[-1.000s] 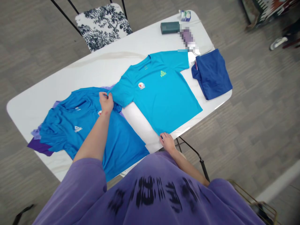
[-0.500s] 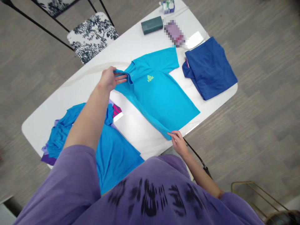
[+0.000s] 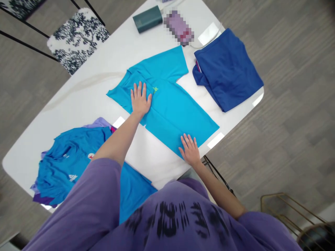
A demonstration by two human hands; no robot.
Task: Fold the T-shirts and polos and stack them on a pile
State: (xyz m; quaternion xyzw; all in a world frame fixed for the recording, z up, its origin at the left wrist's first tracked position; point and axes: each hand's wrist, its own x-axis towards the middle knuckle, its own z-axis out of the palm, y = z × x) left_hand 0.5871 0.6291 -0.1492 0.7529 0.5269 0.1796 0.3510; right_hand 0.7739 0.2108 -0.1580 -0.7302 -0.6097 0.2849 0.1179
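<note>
A turquoise T-shirt (image 3: 170,101) lies on the white table (image 3: 86,90) with its left side folded over onto the body. My left hand (image 3: 140,99) rests flat on the folded part near the chest, fingers stretched out. Flat as well, my right hand (image 3: 190,150) presses the shirt's lower hem close to the table's near edge. Neither hand holds anything.
A heap of blue and purple shirts (image 3: 75,164) lies at the near left. A folded dark blue garment (image 3: 227,69) sits at the right end. A dark green case (image 3: 148,18) and a blurred purple object (image 3: 179,27) are at the far edge. A patterned chair (image 3: 77,35) stands behind.
My left hand carried the shirt's left sleeve across, laid it on the body and opened flat. My right hand let go of the hem and now presses it flat.
</note>
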